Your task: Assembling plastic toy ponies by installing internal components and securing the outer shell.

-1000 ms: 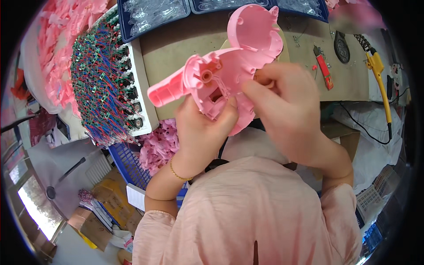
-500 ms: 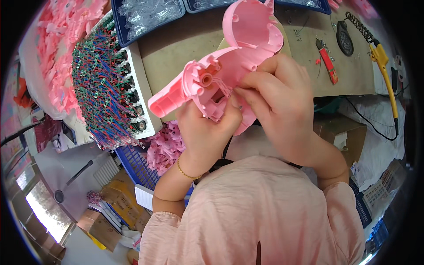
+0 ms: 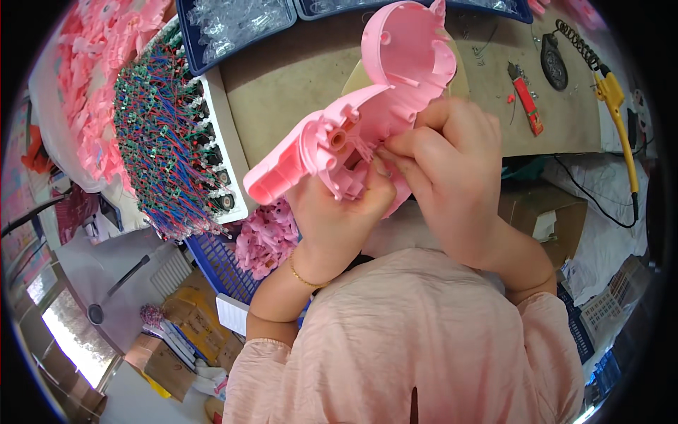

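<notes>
A pink plastic shell half [image 3: 353, 106] is held above the table's near edge, its ribbed hollow inside facing up. It has a narrow handle-like end at the left and a rounded cup-shaped end at the top. My left hand [image 3: 335, 208] grips it from below, with the thumb pressed onto the inside near a round post. My right hand [image 3: 452, 166] is closed in a pinch of thumb and forefinger over the shell's inner wall. What lies between those fingertips is too small and hidden to make out.
At the left, a white tray [image 3: 224, 152] bears many wired circuit boards [image 3: 159, 141] beside a heap of pink parts [image 3: 85, 92]. Blue bins [image 3: 236, 32] of clear pieces stand at the back. A red cutter [image 3: 526, 106] and a yellow soldering iron [image 3: 613, 106] lie right. A blue basket [image 3: 219, 265] stands below.
Both hands and the shell have shifted slightly to the right, and the handle end has moved a little lower. The right hand remains pinched inside the shell.
</notes>
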{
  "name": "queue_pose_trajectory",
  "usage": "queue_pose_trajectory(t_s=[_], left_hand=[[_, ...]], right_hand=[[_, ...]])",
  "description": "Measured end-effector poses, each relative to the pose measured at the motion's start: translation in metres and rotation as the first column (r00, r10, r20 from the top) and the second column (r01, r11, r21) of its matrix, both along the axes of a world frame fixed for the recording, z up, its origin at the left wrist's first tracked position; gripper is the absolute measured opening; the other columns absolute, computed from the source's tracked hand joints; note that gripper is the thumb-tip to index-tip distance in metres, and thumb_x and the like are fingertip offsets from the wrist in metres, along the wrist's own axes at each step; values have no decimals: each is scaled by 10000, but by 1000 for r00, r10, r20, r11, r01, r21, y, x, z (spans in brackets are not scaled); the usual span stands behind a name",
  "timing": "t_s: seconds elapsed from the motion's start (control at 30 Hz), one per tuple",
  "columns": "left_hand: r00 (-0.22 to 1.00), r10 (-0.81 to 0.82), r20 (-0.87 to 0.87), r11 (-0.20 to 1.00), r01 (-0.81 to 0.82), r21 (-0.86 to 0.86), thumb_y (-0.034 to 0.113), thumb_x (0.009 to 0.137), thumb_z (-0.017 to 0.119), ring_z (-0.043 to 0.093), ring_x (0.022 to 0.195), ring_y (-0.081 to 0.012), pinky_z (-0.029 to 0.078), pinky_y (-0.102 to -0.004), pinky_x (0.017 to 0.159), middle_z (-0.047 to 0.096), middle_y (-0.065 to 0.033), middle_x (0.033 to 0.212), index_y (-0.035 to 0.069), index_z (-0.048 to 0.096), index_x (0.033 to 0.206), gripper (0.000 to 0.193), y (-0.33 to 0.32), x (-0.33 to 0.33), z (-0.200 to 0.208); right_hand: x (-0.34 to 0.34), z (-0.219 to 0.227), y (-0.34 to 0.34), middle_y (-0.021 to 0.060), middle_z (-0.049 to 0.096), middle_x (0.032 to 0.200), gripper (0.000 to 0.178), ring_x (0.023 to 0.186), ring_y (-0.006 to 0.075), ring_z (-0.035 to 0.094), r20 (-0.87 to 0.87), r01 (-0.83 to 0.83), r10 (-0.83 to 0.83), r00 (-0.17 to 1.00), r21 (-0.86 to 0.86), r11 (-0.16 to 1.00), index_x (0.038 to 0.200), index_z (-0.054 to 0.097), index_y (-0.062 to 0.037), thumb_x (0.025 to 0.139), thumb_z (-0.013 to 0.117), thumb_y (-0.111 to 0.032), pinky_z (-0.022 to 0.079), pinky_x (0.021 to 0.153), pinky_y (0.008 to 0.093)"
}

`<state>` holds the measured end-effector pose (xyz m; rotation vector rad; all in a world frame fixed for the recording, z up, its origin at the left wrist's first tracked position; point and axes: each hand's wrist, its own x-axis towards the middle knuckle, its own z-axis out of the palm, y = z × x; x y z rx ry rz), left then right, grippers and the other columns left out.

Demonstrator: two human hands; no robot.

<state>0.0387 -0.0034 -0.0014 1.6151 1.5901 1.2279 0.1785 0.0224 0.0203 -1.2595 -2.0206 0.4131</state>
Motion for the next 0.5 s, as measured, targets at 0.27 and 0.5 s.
queue_pose_trajectory(t_s=[0.27, 0.5], left_hand=[[989, -104, 110, 982, 120, -147, 105, 732, 627, 617, 695, -231, 486, -331, 651, 625, -112, 801, -7, 612, 954, 249, 2, 3, 12], [988, -150, -34, 980, 144, -139, 102, 746, 622, 615, 744, -269, 480, -343, 666, 614, -146, 843, -9, 601, 976, 256, -1, 8, 12]], right_hand=[[9, 13, 22, 78, 509, 784, 273, 727, 174, 514, -264, 73, -97, 960, -100, 992, 893, 528, -37, 662, 658, 24, 430, 645, 260], [6, 11, 23, 86, 521, 834, 240, 724, 169, 512, -144, 96, -127, 981, -209, 973, 929, 482, -11, 709, 576, 8, 434, 662, 255]])
